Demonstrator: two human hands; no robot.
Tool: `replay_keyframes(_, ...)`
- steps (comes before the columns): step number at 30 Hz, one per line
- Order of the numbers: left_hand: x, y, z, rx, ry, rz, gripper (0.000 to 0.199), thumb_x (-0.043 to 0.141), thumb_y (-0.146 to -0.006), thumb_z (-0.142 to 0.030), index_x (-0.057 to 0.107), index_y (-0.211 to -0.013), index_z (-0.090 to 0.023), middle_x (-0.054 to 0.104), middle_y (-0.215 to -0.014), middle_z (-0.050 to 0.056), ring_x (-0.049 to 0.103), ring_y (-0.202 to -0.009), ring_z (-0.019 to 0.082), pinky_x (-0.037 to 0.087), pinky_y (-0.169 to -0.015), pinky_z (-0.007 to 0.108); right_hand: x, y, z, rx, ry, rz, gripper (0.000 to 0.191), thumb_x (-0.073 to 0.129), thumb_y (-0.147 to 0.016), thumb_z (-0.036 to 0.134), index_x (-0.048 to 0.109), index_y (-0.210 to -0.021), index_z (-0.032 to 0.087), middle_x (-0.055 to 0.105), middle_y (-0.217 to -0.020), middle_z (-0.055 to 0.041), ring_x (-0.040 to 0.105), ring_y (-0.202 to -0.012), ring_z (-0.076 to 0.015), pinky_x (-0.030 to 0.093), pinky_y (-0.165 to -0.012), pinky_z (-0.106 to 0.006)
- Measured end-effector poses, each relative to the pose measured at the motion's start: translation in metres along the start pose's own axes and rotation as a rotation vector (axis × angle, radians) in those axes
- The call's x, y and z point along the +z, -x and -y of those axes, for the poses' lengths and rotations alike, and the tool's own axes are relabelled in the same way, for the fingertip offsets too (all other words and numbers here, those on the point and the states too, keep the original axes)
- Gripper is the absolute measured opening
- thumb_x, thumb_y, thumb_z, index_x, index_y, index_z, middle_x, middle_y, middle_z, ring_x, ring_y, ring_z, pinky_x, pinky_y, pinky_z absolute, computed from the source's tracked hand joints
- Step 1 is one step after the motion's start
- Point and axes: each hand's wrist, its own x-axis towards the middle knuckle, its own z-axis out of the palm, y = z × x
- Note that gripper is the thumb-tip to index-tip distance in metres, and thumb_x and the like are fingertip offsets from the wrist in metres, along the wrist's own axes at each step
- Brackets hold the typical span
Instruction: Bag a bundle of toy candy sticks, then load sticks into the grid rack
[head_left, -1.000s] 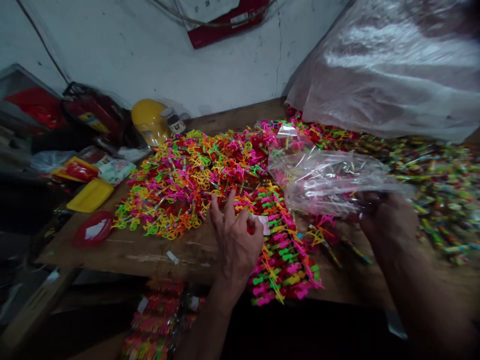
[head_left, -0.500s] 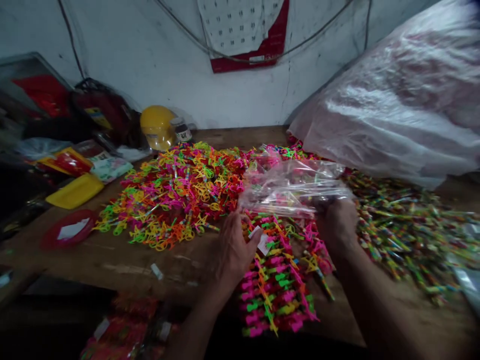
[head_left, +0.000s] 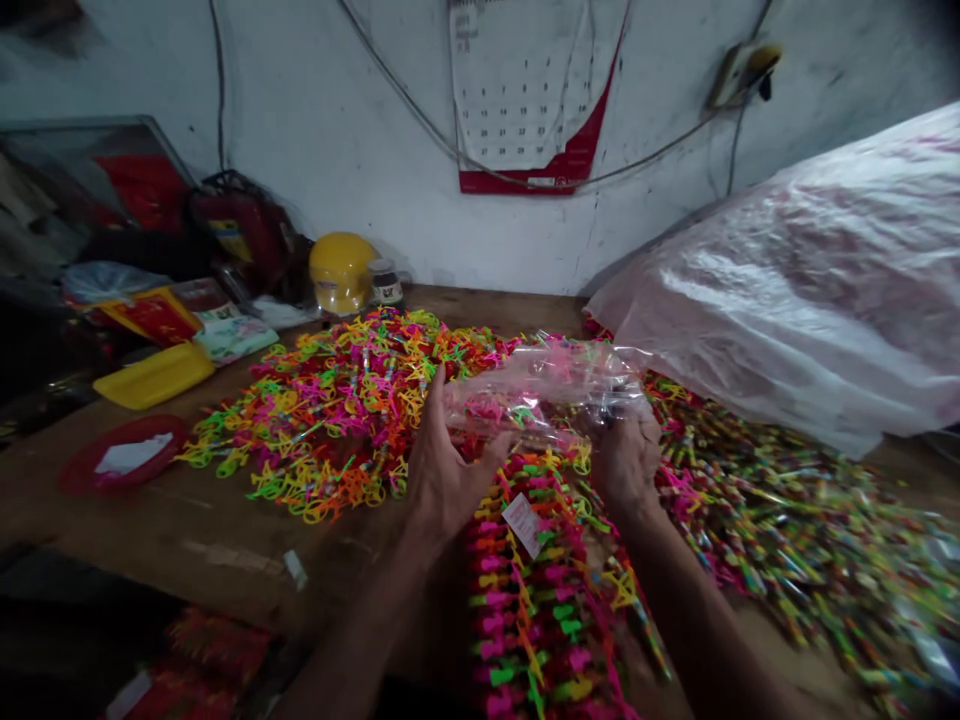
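Observation:
A clear plastic bag (head_left: 525, 395) stretches between my hands over the colourful toys. My right hand (head_left: 628, 455) is closed on the bag's right end, fingers curled. At its left end, my left hand (head_left: 446, 470) touches the plastic with fingers stretched up and thumb apart. Below the bag lie neat rows of small pink, green, yellow and orange plastic toys (head_left: 566, 610), with a small white printed slip (head_left: 523, 524) on them. Just left of my left hand spreads a loose heap of similar bright plastic pieces (head_left: 337, 420).
Multicoloured sticks (head_left: 795, 520) lie piled at the right, under a big translucent sack (head_left: 787, 300). On the left are a red dish (head_left: 79, 470), a yellow tray (head_left: 154, 377), a yellow dome-shaped object (head_left: 341, 270) and a jar (head_left: 386, 283). A calendar (head_left: 525, 110) hangs on the wall.
My view has shifted. The bag and my right hand have come closer to my left hand. My left fingers have straightened upward, and the white slip lies uncovered on the rows.

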Motion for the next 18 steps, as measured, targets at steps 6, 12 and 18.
replay_keyframes(6,-0.011,-0.032,0.006,0.022,-0.098,-0.178,0.026,0.062,-0.074,-0.025,0.057,-0.099,-0.021,0.060,-0.078,-0.001,0.056,-0.066,0.015,0.046,-0.067,0.027,-0.005,0.003,0.010,-0.095,0.037,0.093,0.018,0.045,-0.079,0.034,0.049,-0.066,0.021,0.050,-0.066,0.0012,0.046,-0.062,-0.0127,0.040,-0.060,-0.024)
replay_keyframes(12,-0.013,-0.038,0.048,-0.215,0.254,-0.389,0.014,0.063,-0.068,-0.016,0.051,-0.075,-0.019,0.059,-0.096,0.000,0.057,-0.088,0.014,0.045,-0.078,0.024,-0.029,-0.003,-0.025,0.068,0.019,0.394,0.015,0.067,-0.059,0.022,0.062,-0.073,0.020,0.061,-0.074,0.0009,0.053,-0.071,-0.0147,0.044,-0.069,-0.026)
replay_keyframes(18,0.009,-0.013,0.087,-0.609,0.619,-0.165,0.019,0.067,-0.076,-0.029,0.056,-0.078,-0.014,0.058,-0.063,-0.003,0.058,-0.058,0.011,0.046,-0.053,0.022,-0.031,-0.008,-0.077,0.278,-0.003,0.269,0.009,0.061,-0.059,0.023,0.056,-0.066,0.020,0.041,-0.046,0.0072,0.032,-0.040,-0.0076,0.031,-0.039,-0.020)
